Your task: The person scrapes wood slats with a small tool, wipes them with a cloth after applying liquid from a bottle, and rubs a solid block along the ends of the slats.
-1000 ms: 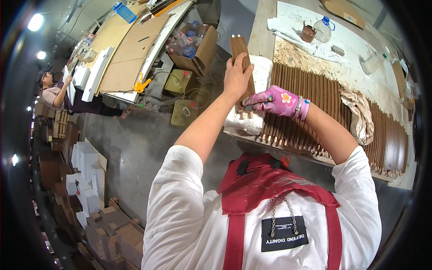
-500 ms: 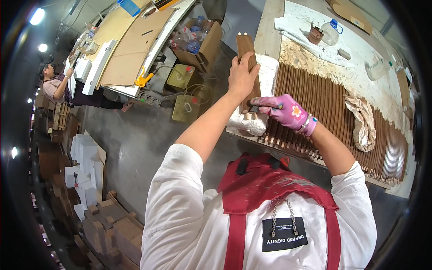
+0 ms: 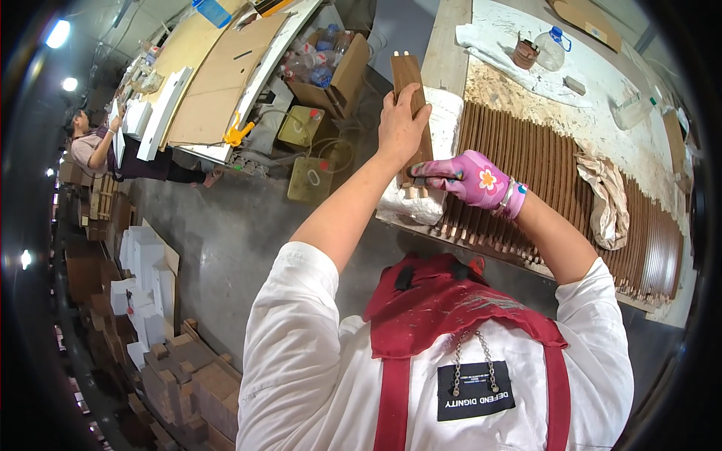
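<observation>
1. The bare left hand [image 3: 400, 124] has its fingers wrapped round a narrow dark-brown wooden slat with two pale dowel pegs at its top end [image 3: 410, 90], holding it upright over the near left corner of the long paint-spattered workbench [image 3: 526, 90].
2. The right hand in a pink flowered glove [image 3: 470, 179] has its fingers curled tight round a small dark tool, too hidden to identify, pressed against the slat's lower part.
3. Under the slat, at that same corner of the workbench, lies a lumpy white foam pad [image 3: 417, 199].
4. To the right of the pad, a long row of matching brown pegged slats [image 3: 549, 173] covers the front of the workbench; they look evenly coloured, so I judge much of the batch already handled, with this piece in work.
5. A crumpled beige rag [image 3: 605, 199] lies on the row, and a clear plastic bottle with a blue cap [image 3: 551, 46] stands at the far side of the workbench.
6. Far left of the workbench, another person [image 3: 98, 150] works at a separate table.
</observation>
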{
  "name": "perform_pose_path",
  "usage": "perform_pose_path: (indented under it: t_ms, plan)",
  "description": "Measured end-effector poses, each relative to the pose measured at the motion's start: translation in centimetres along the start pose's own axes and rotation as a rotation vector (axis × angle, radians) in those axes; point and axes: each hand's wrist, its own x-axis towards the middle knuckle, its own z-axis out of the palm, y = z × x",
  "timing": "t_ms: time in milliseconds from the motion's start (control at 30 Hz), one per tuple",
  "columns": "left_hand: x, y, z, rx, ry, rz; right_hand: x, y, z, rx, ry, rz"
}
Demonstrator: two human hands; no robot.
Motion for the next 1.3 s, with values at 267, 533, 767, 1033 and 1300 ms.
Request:
perform_pose_path:
  t_ms: [267,533,767,1033,1300]
  plan:
    - [0.1,-0.1,0.0,-0.002,0.006,-0.015,-2.6,-1.7,2.0,-0.026,-0.101,-0.179]
    - [-0.2,0.0,0.1,0.015,0.049,0.006,-1.4,-2.7,0.8,0.075,0.23,0.109]
    - [-0.1,0.0,0.0,-0.021,0.004,-0.029,-1.3,-2.0,1.6,0.04,0.128,0.168]
    - [-0.2,0.2,-0.1,-0.007,-0.001,-0.024,-1.1,-0.3,1.1,-0.07,0.033,0.022]
    - [-0.1,0.2,-0.1,-0.002,-0.002,-0.027,-1.3,-0.3,1.2,0.065,0.171,0.056]
